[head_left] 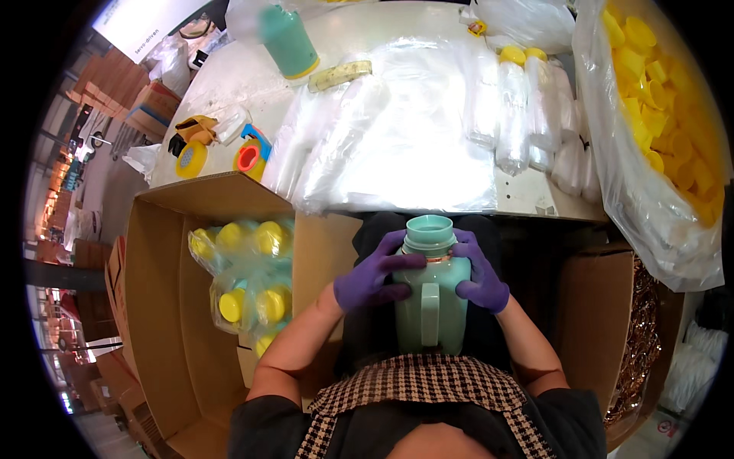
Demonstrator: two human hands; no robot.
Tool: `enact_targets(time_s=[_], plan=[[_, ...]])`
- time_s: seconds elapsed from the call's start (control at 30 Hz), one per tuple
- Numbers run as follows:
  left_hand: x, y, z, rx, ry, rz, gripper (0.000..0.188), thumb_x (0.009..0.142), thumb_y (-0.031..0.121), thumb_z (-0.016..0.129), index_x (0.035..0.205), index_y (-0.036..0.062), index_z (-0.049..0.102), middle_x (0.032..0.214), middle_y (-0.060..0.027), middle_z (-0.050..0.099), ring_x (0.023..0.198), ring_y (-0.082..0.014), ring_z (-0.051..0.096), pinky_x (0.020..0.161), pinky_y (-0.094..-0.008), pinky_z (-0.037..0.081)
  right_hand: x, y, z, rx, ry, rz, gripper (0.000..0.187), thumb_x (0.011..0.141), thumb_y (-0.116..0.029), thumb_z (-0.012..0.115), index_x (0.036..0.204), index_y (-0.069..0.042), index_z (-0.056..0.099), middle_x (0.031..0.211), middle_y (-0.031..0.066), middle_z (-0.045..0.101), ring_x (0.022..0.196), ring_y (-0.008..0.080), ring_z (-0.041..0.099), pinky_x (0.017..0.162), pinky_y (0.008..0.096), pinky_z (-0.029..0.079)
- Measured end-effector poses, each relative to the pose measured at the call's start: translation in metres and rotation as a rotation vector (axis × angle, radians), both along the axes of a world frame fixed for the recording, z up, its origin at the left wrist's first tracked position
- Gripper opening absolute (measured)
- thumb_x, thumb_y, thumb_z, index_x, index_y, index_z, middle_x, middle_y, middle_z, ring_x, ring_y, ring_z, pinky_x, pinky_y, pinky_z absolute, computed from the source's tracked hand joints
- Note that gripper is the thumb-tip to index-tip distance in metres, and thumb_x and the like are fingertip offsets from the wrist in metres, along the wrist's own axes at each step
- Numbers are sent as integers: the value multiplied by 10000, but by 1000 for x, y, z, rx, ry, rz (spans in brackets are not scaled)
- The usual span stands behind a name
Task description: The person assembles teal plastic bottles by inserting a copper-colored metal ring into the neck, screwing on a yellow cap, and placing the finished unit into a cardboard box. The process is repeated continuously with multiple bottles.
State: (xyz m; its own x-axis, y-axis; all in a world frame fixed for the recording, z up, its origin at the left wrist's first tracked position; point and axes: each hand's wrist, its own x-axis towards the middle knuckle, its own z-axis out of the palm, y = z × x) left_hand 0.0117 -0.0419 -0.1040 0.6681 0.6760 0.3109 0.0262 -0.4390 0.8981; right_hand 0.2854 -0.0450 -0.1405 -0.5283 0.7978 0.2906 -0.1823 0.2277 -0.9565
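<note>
A mint-green jug (453, 314) with a side handle and an open round neck stands upright in my lap. Its handle faces me, and a thin copper-coloured band runs below the neck. My left hand (375, 277), in a purple glove, wraps the jug's left shoulder with its fingers against the body. From the other side my right hand (480, 269), gloved alike, grips the right shoulder just under the neck. The jug's underside is hidden by my checked apron.
Left, a cardboard box (164, 306) holds bagged yellow-lidded jugs (271, 239). On the table lie plastic bags (428, 130), a tape dispenser (251, 155), wrapped bottles (514, 115) and another green jug (287, 42). Right are a bag of yellow caps (650, 99) and a box of copper-coloured rings (644, 329).
</note>
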Motion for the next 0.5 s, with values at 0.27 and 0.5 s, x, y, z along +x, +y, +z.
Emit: enact_targets(time_s=[0.27, 0.5], plan=[[6, -5, 12, -108, 123, 32, 564, 851, 262, 723, 1351, 71, 546, 1513, -193, 310, 1415, -385, 303, 1162, -479, 259, 16, -7, -1, 104, -56, -30, 616, 807, -229, 780, 1350, -131, 505, 1467, 178, 326, 1356, 355, 348, 1125, 485, 313], [7, 4, 33, 85, 263, 91, 571, 828, 241, 721, 1337, 68, 530, 1469, -229, 385, 1357, -413, 378, 1128, -493, 319, 27, 7, 40, 199, -380, -14, 561, 906, -356, 709, 1380, -124, 517, 1419, 214, 395, 1368, 360, 362, 1145, 436, 303]])
